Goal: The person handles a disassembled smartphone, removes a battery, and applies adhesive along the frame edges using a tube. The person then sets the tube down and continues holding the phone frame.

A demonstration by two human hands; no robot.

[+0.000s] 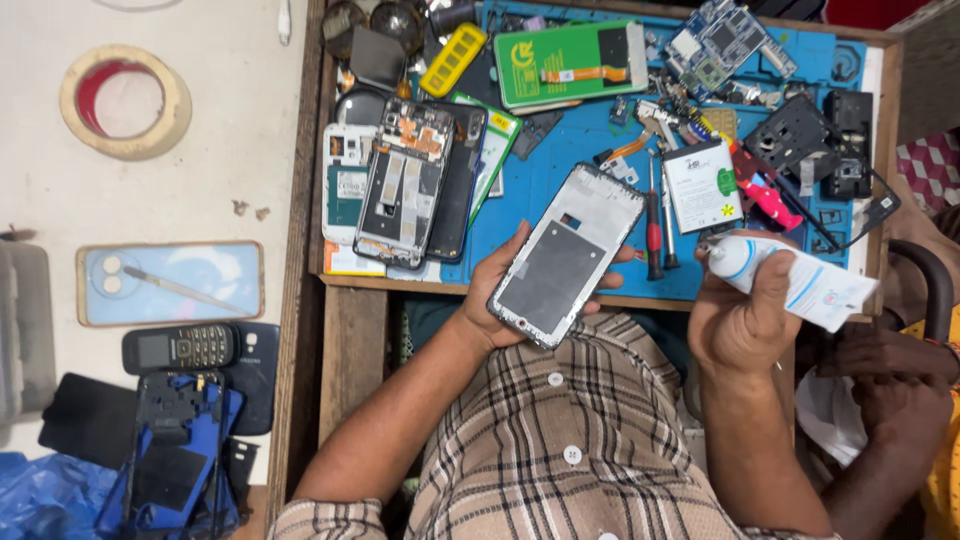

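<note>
— While the left hand (pixel 500 290) cradles the phone frame (pixel 565 255) inner side up, where's the glue tube (pixel 790 280)?
— At three o'clock, gripped in the right hand (pixel 745 320), nozzle toward the frame.

Two screwdrivers (pixel 657 225) (side by side), one tape roll (pixel 125 102)

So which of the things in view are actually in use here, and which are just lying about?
In use:
- phone frame, held open-side up in the left hand
- white tube, gripped in the right hand

Lying about:
- green-backed panel on the blue mat
- white battery
- circuit board
- red-handled screwdriver
- tape roll
- black keypad phone
</note>
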